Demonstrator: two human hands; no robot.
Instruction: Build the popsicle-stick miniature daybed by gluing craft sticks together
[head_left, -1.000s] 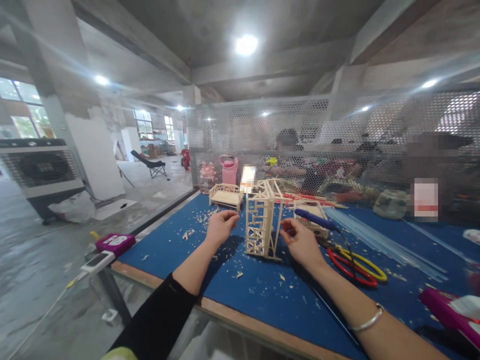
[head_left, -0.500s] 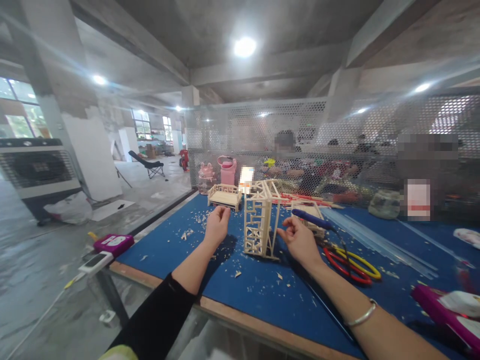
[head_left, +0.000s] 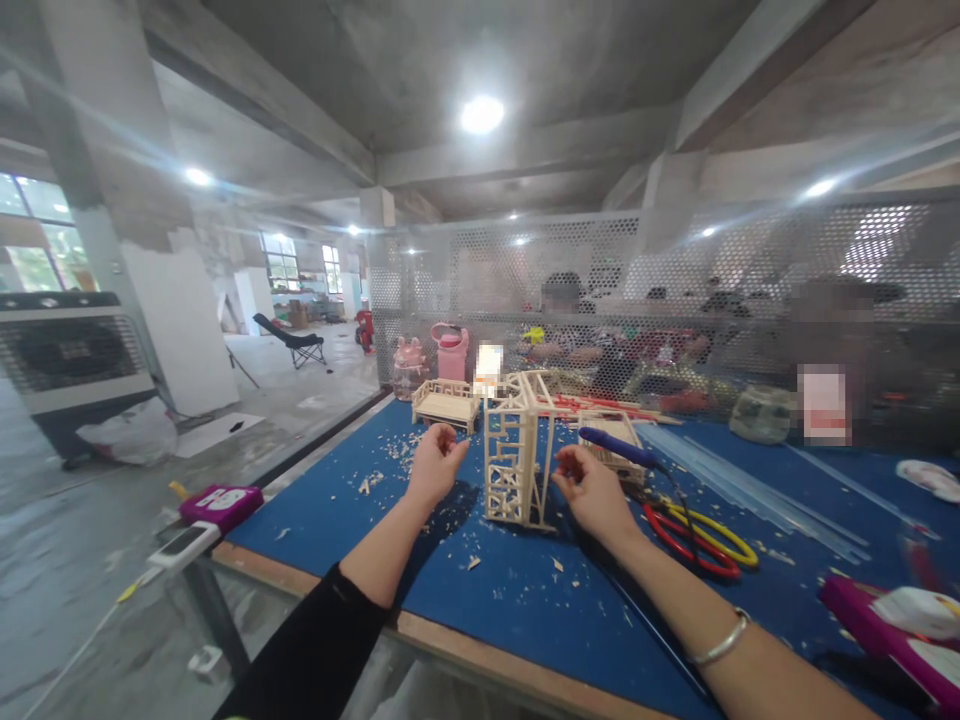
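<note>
A small model frame of thin pale wooden sticks (head_left: pixel 514 460) stands upright on the blue table mat, between my two hands. To its left is my left hand (head_left: pixel 436 468), fingers bent, thumb apart from them, nothing visible in it. My right hand (head_left: pixel 594 495) hovers close to the frame's right side with curled fingers and a small gap at the thumb. I see nothing held there, and contact with the frame cannot be made out. Behind my left hand sits a little wooden bench model (head_left: pixel 446 405). Another slatted wooden model (head_left: pixel 611 440) lies beyond my right hand.
A blue-handled tool (head_left: pixel 619 447) with a cord rests above red-handled and yellow-handled pliers (head_left: pixel 694 540). Clear plastic strips (head_left: pixel 750 490) lie to the right. Wood chips litter the mat (head_left: pixel 517 620). Pink containers (head_left: pixel 450 352) stand before a perforated screen (head_left: pixel 480 270), with people behind it.
My left thumb and fingers, close together before, are now apart. My right hand stays beside the wooden frame. The view has tilted slightly upward.
</note>
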